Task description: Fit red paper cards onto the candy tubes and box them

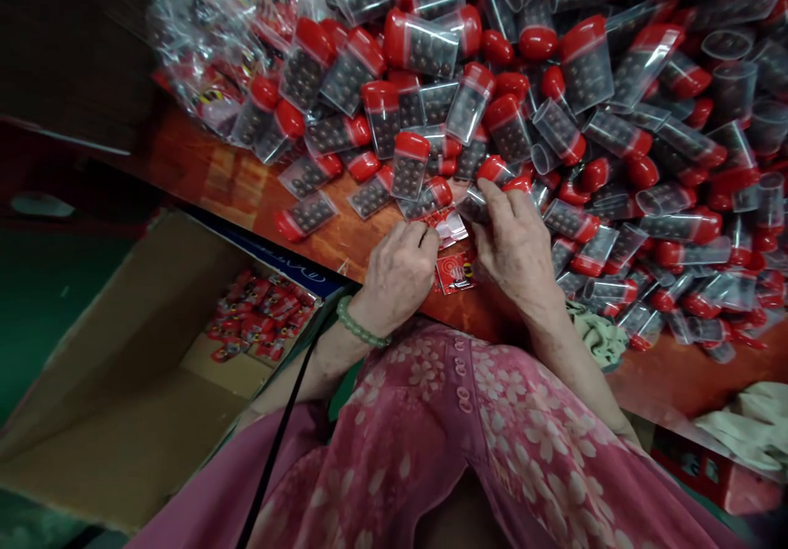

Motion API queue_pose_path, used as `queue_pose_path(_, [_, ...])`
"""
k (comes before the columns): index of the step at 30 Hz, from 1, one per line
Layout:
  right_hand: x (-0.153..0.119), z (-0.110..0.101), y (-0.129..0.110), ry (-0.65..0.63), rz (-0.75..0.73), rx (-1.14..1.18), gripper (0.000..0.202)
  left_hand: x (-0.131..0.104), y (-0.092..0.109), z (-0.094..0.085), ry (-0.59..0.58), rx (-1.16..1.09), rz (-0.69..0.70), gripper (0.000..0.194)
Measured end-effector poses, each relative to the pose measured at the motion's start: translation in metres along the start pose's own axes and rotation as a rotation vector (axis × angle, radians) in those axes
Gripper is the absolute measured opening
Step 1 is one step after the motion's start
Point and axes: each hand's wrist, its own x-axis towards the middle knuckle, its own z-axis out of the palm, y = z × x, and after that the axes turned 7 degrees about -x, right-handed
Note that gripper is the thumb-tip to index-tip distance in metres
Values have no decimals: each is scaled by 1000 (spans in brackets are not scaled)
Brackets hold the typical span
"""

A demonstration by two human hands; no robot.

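A large heap of clear containers with red caps (408, 167), filled with dark balls, covers the table. My left hand (403, 266), a green bead bracelet at its wrist, has its fingers curled at the edge of a small red and white packet (451, 227). My right hand (517, 245) has thumb and fingers closed round a clear container (474, 206) at the near edge of the heap. Between my hands, a red printed packet (455, 273) lies on the table by its front edge.
An open cardboard box (123, 368) at the lower left holds several red packets (262, 315). Shiny plastic bags (227, 40) lie at the upper left of the orange-brown table (203, 163). Cloths are at the right, one pale green (597, 336), one whitish (751, 426).
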Motion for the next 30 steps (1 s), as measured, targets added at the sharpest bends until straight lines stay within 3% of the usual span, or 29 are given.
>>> queue_pose_path(2, [-3, -5, 6, 58, 14, 120, 47, 1, -3, 0, -6, -45, -14, 24])
queue_pose_path(5, [-9, -16, 16, 151, 21, 288, 47, 3, -9, 1, 95, -188, -48, 23])
queue_pose_path(11, [-26, -22, 22, 290, 184, 732, 46, 4, -10, -8, 280, -814, -174, 10])
queue_pose_path(16, [-40, -25, 9, 338, 259, 828, 45, -1, -4, -20, 260, -1095, -205, 13])
queue_pose_path(20, [-44, -28, -3, 299, 281, 761, 47, -5, -1, -22, 206, -1178, -264, 14])
queue_pose_path(24, [-46, -25, -4, 296, 213, 826, 39, -6, 0, -24, 193, -1204, -278, 13])
queue_pose_path(28, [-48, -22, 5, 245, 140, 870, 41, -6, -2, -25, 214, -1132, -186, 10])
queue_pose_path(30, [-46, -22, 10, 289, 101, 872, 45, -6, -5, -24, 233, -1060, -132, 11])
